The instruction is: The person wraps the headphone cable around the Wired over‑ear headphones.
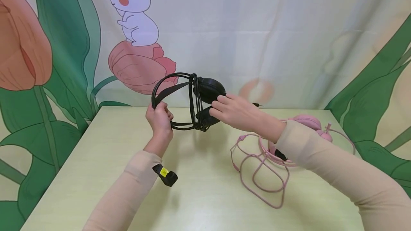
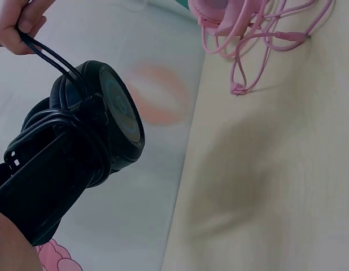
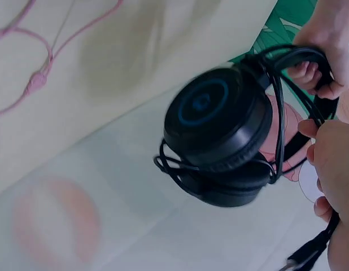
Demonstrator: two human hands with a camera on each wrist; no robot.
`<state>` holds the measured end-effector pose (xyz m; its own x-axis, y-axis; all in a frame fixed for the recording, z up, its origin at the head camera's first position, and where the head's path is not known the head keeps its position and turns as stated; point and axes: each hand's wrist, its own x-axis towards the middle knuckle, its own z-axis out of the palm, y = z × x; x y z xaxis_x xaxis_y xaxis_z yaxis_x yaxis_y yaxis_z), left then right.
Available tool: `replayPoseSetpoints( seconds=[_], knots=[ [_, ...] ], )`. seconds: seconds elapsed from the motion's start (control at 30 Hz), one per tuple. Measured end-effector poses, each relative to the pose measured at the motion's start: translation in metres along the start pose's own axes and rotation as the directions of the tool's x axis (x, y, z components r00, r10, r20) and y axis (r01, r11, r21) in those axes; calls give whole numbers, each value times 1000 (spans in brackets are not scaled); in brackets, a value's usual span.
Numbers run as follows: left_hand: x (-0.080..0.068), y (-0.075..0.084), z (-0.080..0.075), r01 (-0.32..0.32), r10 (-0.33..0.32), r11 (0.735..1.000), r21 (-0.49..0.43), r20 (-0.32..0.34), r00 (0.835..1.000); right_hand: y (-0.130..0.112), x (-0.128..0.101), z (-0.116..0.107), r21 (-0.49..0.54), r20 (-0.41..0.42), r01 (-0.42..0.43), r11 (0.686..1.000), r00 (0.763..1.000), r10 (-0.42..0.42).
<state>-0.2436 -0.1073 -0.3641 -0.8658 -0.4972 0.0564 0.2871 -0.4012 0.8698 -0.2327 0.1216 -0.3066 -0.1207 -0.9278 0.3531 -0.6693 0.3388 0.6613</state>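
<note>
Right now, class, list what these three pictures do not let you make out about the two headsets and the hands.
- Pink headset: the right sleeve covers its middle in the head view; the left wrist view's top edge cuts it off.
- Black headset: its lower earcup hides behind the right hand.
- Cable plug: blurred and cut off at the right wrist view's bottom edge.
- Left hand: its grip on the headband is partly hidden from above.

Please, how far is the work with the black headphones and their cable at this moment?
Done: several cable turns already lie around the black headphones.
In hand: the left hand grips the headband; the right hand pinches the free cable end, plug sticking out.
Left: that end is loose, and the pink headphones lie on the table, cable spread out.
</note>
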Motion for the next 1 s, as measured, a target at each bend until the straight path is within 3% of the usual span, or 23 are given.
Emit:
replayPoseSetpoints(
  seconds=[0.23,0.4,1.0],
  knots=[
    [-7,-10,-2,118,-110,990,-78,93,990,9,4,0,-110,81,101,989,992,-92],
    [-14,-13,-1,180,-165,979,-95,149,975,12,4,2,-177,65,163,971,986,-154],
    [-33,-16,5,220,-194,971,-95,232,953,0,-3,21,-169,-43,116,979,991,-125]
  ],
)
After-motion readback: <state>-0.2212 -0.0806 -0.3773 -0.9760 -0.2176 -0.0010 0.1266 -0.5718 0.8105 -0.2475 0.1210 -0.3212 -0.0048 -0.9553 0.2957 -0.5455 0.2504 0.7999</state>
